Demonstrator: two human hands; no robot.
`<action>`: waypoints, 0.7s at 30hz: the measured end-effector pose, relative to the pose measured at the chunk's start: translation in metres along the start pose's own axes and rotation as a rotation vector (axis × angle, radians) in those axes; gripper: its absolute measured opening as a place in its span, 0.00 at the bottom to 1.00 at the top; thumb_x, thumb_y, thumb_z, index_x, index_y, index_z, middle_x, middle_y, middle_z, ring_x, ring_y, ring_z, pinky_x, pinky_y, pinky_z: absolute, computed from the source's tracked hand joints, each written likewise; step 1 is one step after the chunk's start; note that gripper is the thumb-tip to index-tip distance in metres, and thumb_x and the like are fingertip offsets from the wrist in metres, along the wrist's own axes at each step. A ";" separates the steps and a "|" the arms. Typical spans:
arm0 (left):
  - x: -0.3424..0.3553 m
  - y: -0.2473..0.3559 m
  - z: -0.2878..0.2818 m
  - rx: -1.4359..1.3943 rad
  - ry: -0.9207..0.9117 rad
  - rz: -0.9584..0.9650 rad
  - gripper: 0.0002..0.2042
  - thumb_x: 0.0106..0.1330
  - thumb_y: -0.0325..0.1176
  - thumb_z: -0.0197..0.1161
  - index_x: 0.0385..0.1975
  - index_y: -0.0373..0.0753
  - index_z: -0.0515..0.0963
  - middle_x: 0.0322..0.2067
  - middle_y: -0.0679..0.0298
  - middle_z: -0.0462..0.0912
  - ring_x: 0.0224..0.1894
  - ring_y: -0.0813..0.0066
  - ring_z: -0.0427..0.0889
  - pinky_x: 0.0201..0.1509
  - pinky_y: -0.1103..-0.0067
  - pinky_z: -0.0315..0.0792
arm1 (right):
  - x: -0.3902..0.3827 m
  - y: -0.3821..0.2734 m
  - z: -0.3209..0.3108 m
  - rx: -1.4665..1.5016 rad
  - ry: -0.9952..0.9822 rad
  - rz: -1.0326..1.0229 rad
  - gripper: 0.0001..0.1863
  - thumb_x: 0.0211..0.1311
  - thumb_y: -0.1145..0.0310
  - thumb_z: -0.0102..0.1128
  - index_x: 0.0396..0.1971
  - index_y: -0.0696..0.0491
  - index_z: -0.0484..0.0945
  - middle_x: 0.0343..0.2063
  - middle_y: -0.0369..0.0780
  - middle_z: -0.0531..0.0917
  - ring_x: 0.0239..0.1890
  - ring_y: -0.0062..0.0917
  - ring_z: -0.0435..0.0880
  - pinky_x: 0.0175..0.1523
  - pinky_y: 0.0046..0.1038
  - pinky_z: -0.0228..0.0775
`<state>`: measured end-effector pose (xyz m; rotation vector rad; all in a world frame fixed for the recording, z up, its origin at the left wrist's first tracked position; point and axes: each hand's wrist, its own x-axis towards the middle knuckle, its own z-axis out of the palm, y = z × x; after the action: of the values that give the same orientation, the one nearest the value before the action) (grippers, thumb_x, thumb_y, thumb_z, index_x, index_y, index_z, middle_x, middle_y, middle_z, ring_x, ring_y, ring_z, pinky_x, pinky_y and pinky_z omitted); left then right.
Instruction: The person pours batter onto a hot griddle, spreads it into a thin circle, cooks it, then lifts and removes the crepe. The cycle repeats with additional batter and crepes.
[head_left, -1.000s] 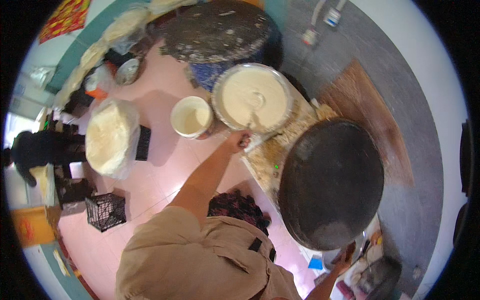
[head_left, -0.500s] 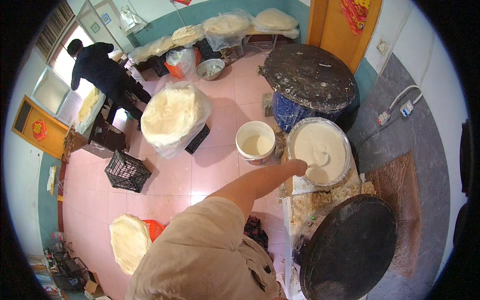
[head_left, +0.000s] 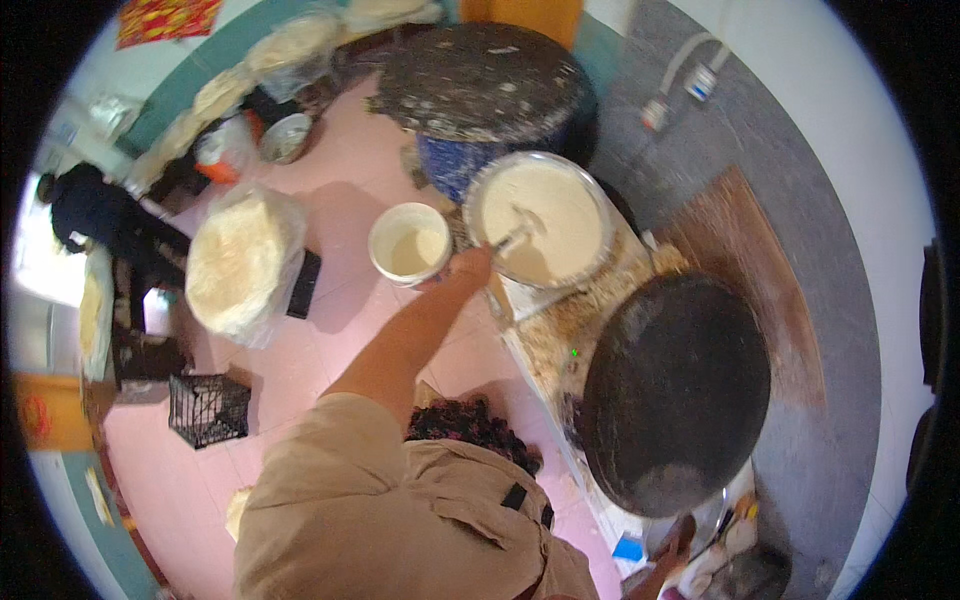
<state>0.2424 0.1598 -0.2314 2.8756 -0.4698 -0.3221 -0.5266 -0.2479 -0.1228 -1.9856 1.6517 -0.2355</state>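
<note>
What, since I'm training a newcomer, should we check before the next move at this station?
1. Left hand on the utensil: ok, gripping its handle.
2. Basin upright: ok, its pale mixture contained.
3. White bucket upright: ok, beside the basin.
4. Counter free of debris: not ok, crumbs lie between basin and griddle.
5. Griddle hot: cannot tell from the picture.
6. Right hand free: cannot tell; it's near the griddle's lower edge.

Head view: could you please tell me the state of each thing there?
Left hand: closed around utensil
Right hand: grip unclear
Basin: uncovered, holding pale batter
White bucket: open, partly filled
Blue drum: covered by dark lid
Dark round plate: uncovered
Green light: lit
Pale stack: partly plastic-wrapped
</note>
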 end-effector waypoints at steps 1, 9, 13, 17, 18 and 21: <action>0.001 0.005 0.000 -0.047 0.037 -0.010 0.09 0.62 0.34 0.54 0.35 0.39 0.80 0.31 0.57 0.85 0.34 0.63 0.86 0.34 0.65 0.78 | -0.004 0.005 -0.003 -0.058 0.043 -0.005 0.25 0.56 0.65 0.58 0.52 0.63 0.75 0.51 0.48 0.79 0.54 0.39 0.77 0.61 0.32 0.63; -0.008 0.016 -0.037 -1.488 -0.662 -0.517 0.07 0.62 0.36 0.56 0.28 0.39 0.70 0.17 0.67 0.67 0.16 0.77 0.67 0.13 0.75 0.60 | -0.056 -0.030 0.009 -0.019 0.205 0.048 0.24 0.53 0.66 0.63 0.48 0.65 0.75 0.46 0.53 0.80 0.48 0.43 0.80 0.56 0.36 0.69; -0.001 0.030 -0.024 -0.850 -0.386 -0.388 0.08 0.64 0.34 0.55 0.33 0.36 0.68 0.19 0.64 0.68 0.15 0.75 0.67 0.11 0.73 0.62 | -0.059 -0.040 0.003 -0.128 0.234 0.053 0.25 0.54 0.64 0.63 0.49 0.65 0.75 0.46 0.54 0.80 0.49 0.45 0.79 0.56 0.36 0.69; 0.010 0.019 -0.003 -1.063 -0.423 -0.201 0.08 0.66 0.33 0.53 0.36 0.36 0.65 0.21 0.65 0.68 0.15 0.76 0.65 0.10 0.78 0.61 | -0.046 -0.037 -0.005 -0.240 0.253 0.148 0.26 0.55 0.62 0.64 0.50 0.65 0.75 0.47 0.55 0.79 0.50 0.45 0.79 0.55 0.36 0.69; 0.011 0.026 -0.001 -1.253 -0.470 -0.233 0.07 0.67 0.33 0.52 0.36 0.36 0.65 0.21 0.65 0.67 0.15 0.77 0.65 0.10 0.79 0.60 | -0.043 -0.016 -0.012 -0.186 0.319 0.003 0.30 0.54 0.55 0.66 0.48 0.64 0.76 0.45 0.54 0.81 0.45 0.47 0.80 0.51 0.39 0.72; 0.001 0.040 -0.023 -1.968 -0.608 -0.591 0.05 0.70 0.32 0.49 0.35 0.37 0.65 0.22 0.67 0.66 0.15 0.81 0.62 0.11 0.85 0.59 | -0.032 0.013 -0.021 -0.207 0.414 0.040 0.30 0.54 0.55 0.66 0.48 0.65 0.76 0.45 0.54 0.81 0.45 0.47 0.80 0.52 0.39 0.72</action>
<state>0.2371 0.1267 -0.2001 0.8547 0.4810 -0.9744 -0.5546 -0.2248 -0.1053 -2.1596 2.0409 -0.5068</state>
